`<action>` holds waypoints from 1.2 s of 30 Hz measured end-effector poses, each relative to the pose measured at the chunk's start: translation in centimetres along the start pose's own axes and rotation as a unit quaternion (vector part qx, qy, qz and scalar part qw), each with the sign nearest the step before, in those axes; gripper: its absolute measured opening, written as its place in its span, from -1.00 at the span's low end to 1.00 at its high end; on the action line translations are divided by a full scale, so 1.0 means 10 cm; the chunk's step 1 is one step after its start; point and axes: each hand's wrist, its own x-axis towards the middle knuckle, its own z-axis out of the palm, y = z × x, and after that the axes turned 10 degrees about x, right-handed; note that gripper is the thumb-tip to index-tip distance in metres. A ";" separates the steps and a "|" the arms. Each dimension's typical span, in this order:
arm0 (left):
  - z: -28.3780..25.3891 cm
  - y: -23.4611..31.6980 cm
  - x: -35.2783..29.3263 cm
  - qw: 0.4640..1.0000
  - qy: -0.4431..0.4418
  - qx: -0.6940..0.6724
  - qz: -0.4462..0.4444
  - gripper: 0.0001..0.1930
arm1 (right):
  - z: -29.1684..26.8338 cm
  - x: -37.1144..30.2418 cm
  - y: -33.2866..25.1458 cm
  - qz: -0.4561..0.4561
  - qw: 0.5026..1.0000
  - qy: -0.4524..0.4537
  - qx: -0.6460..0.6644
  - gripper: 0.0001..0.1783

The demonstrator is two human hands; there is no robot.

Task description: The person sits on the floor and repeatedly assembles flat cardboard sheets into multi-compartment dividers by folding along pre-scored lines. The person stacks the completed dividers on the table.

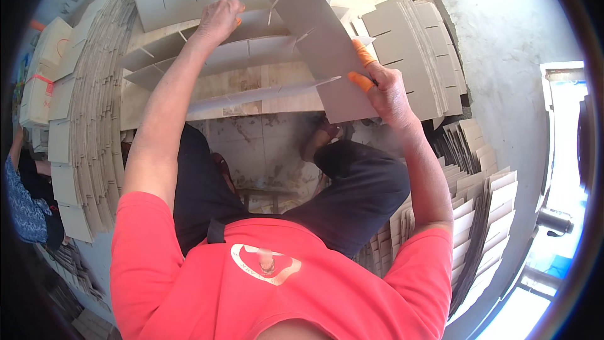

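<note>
Above the lap, the right hand [385,91] pinches a slotted cardboard divider strip [321,38] — crossing the lengthwise strips [251,53] — while the left hand [217,19], fingers curled, presses those strips.

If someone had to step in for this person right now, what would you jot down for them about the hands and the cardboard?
Left hand: resting on the far end of the slotted grey cardboard strips, which lie side by side on the work surface and are held steady there.
Right hand: gripping a cross strip, orange finger covers on, the strip tilted above the lying ones.
Done: several strips lie in a row.
Left: the cross strip is not seated flat yet; whether its slots have caught cannot be told.
Spare slotted pieces lie to the right; more flat cardboard stacks curve along the left.
</note>
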 end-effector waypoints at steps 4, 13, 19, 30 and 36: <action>0.07 0.01 0.02 0.999 0.032 -0.024 -0.009 -0.76 | -0.06 0.05 -0.05 0.012 1.000 -0.006 0.008 -0.40; 0.16 -0.07 0.03 0.996 0.082 -0.031 0.004 -0.88 | -0.03 0.04 -0.12 0.054 0.998 -0.030 0.006 -0.41; 0.14 -0.05 0.03 0.998 0.053 -0.044 0.008 -0.90 | 0.03 0.13 0.03 -0.004 0.999 -0.050 -0.005 -0.38; 0.15 -0.09 0.08 0.996 0.014 -0.092 -0.003 -0.86 | 0.36 0.33 0.11 0.023 0.962 -0.211 -0.169 -0.41; -0.12 0.02 0.04 0.990 0.013 -0.140 -0.013 -0.80 | 0.13 0.21 0.50 -0.036 0.993 -0.093 -0.059 -0.55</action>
